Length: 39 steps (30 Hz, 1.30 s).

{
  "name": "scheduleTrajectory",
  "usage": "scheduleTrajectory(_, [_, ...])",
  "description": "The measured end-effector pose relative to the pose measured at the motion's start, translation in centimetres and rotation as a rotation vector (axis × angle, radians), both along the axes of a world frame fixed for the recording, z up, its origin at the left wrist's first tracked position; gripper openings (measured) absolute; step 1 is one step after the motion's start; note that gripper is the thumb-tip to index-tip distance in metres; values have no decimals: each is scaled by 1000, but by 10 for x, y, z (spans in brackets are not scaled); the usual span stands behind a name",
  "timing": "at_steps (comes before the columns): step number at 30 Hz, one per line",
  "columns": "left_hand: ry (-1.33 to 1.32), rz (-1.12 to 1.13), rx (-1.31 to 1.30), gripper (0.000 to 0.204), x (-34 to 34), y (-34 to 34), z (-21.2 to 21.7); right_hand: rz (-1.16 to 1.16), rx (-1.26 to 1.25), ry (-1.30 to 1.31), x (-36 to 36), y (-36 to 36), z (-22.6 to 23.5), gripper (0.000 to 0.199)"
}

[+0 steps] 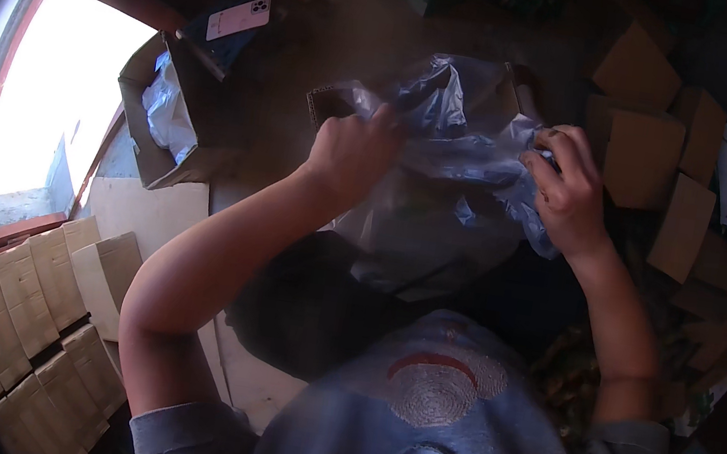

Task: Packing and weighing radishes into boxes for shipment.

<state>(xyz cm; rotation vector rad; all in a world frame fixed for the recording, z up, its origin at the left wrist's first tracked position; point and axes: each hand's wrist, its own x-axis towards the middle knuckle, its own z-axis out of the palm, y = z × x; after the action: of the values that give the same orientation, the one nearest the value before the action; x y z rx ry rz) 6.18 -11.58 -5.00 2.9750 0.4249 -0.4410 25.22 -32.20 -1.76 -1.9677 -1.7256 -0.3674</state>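
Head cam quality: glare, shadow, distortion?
Head view, left: bright opening blown out, its outer side bowed by the fisheye; head view, centre: highlights on the clear plastic, left hand slightly soft; head view, rim: corners black, detail lost.

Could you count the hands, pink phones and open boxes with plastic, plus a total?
Hands: 2 (left hand, right hand)
Pink phone: 1
Open boxes with plastic: 2 (box at the hands, box at left)
Total: 5
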Motion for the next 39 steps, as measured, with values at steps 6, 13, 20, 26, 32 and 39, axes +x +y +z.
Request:
scheduleTrajectory(6, [424, -9, -64, 28, 54, 23, -59, 402, -513, -132, 23, 98, -60, 10])
scheduleTrajectory(13, [257, -110, -23, 26, 81, 42, -73, 247, -1083, -217, 47, 140, -155, 14])
scheduleTrajectory(20, [141, -218, -23, 25, 57, 31, -93, 41, -696, 370, 48, 120, -67, 27])
scheduleTrajectory(26, [-115, -184, -367, 26, 22, 52, -41, -347, -62, 1341, 81, 75, -44, 21])
scheduleTrajectory(32, [-400, 542, -922, 20, -23, 58, -47, -379, -61, 1339, 122, 57, -110, 11])
scheduleTrajectory(39, [-694, 566, -379, 12, -23, 78, -32, -359, -102, 1041, 128, 77, -127, 17])
